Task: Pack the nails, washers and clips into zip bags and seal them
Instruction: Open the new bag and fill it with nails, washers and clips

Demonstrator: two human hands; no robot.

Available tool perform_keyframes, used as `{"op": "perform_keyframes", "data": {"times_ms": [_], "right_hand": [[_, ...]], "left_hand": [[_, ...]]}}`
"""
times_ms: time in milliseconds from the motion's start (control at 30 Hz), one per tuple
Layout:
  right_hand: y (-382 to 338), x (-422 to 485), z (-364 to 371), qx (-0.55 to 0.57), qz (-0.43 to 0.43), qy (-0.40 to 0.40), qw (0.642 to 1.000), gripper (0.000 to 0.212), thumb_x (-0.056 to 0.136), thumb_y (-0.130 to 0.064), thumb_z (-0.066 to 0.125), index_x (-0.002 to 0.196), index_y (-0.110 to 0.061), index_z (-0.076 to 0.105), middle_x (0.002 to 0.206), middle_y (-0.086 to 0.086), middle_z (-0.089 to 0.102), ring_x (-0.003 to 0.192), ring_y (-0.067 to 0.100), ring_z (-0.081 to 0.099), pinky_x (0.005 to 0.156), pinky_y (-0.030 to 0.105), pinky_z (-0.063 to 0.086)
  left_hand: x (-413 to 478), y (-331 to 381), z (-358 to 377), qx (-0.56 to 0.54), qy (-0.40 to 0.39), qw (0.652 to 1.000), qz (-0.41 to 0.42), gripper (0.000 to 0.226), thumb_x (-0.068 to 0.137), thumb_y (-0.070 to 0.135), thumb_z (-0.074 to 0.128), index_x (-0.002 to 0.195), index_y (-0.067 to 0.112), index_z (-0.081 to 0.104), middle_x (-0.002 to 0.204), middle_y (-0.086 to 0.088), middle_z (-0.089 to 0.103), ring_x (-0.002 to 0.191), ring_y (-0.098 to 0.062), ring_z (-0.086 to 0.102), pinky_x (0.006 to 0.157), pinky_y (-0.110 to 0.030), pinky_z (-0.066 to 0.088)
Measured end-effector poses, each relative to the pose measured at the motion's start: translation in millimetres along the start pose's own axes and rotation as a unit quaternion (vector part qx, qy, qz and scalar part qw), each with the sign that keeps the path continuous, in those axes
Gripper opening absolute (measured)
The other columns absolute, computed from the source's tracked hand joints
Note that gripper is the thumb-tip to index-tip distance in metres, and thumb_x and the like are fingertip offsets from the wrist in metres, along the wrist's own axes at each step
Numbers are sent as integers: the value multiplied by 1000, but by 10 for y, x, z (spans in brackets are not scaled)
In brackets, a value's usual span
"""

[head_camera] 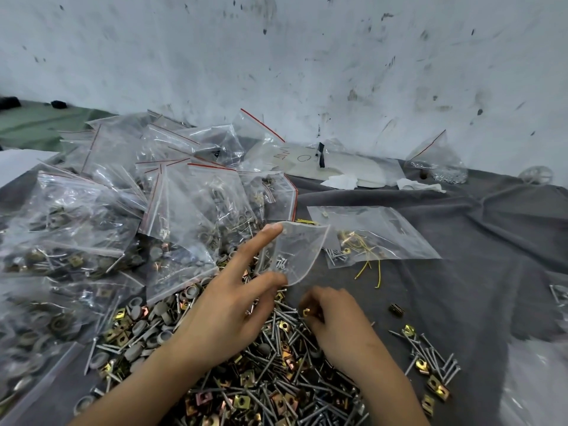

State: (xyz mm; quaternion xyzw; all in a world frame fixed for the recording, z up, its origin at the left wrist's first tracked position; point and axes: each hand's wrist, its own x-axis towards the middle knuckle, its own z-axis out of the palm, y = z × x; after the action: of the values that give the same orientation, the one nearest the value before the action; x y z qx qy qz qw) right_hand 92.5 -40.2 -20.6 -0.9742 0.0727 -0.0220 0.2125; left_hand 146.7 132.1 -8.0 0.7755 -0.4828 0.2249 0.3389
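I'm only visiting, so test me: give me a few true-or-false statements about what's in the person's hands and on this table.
1. The left hand holds a small clear bag. True.
2. The right hand is empty. False: it pinches a gold clip.
3. The filled bags are piled on the person's right. False: they are on the left.
4. The loose nails lie on a grey cloth. True.

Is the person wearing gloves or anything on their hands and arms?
No gloves. The left hand and the right hand are bare, with no rings, watch or bracelets. No sleeves show either, right down to the picture's edge. The nails that show are short and plain.
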Motion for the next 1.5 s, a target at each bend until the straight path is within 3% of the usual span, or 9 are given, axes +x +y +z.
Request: {"op": "perform_keyframes", "data": {"times_ms": [267, 567, 733, 833, 967, 1067, 1167, 1367, 1500], "right_hand": [[-7, -9, 23, -88, 15, -13, 996, 19, 95, -21, 47, 113, -18, 52, 122, 1, 46, 117, 23, 39, 96, 36, 36], [-29, -19, -2, -108, 57, 5, 993, 24, 95, -20, 46, 119, -18, 51, 126, 2, 50, 122, 24, 37, 98, 33, 33], [-5, -21, -85, -24, 41, 104, 993, 22, 99, -21, 43, 117, -18, 56, 117, 0, 48, 115, 17, 39, 95, 26, 34], [-111, -65, -133, 65, -49, 208, 975, 10, 96, -15, 51, 102, -15, 59, 103, -3, 52, 100, 14, 47, 85, 26, 39], [-258, -158, -217, 89, -235, 325, 912, 12, 94, -11, 52, 94, -5, 62, 93, 2, 56, 83, 18, 55, 72, 28, 47], [-324, -244, -230, 99, -304, 428, 845, 10, 96, -13, 51, 98, -7, 59, 95, 2, 54, 82, 21, 56, 71, 33, 48], [-400, -287, -179, 92, -326, 483, 808, 11, 90, -9, 58, 101, -10, 59, 95, 2, 59, 84, 19, 56, 72, 35, 48], [-385, -267, -124, 50, -280, 504, 816, 12, 84, -10, 64, 90, -5, 74, 87, 6, 68, 90, 20, 55, 72, 40, 49], [-367, -237, -109, 27, -241, 528, 814, 16, 88, -16, 64, 96, -8, 74, 100, 7, 67, 104, 21, 50, 83, 41, 48]], "left_hand": [[-7, -19, 15, -5, -1, 1000, 9, 19, 93, 16, 49, 94, 8, 66, 152, -12, 29, 142, -22, 29, 111, -21, 30], [-8, -4, 13, -2, -4, 1000, 11, 19, 92, 15, 50, 95, 8, 67, 152, -13, 30, 143, -23, 28, 113, -24, 29], [-20, -12, 10, -8, -5, 1000, 2, 18, 92, 16, 50, 92, 8, 66, 153, -11, 29, 143, -20, 28, 110, -18, 28], [-21, -17, 12, -16, -2, 1000, -4, 17, 92, 17, 50, 92, 10, 66, 153, -11, 29, 142, -20, 29, 108, -17, 31], [-14, -25, 9, -26, 19, 999, -12, 18, 92, 14, 49, 94, 8, 66, 154, -10, 27, 142, -20, 29, 109, -17, 30], [-5, -31, 0, -27, 34, 999, -14, 19, 92, 13, 49, 94, 7, 66, 153, -12, 29, 143, -22, 28, 111, -18, 28], [-3, -16, 12, -31, 20, 999, 3, 25, 97, 17, 44, 97, 5, 66, 153, -12, 28, 143, -24, 29, 112, -25, 30], [-4, 14, 16, -32, -3, 999, 20, 26, 97, 19, 46, 97, 5, 67, 153, -14, 29, 143, -24, 29, 111, -27, 32], [-10, 27, 25, -35, -3, 999, 24, 27, 97, 21, 47, 97, 4, 68, 153, -15, 29, 142, -24, 29, 111, -28, 32]]}}
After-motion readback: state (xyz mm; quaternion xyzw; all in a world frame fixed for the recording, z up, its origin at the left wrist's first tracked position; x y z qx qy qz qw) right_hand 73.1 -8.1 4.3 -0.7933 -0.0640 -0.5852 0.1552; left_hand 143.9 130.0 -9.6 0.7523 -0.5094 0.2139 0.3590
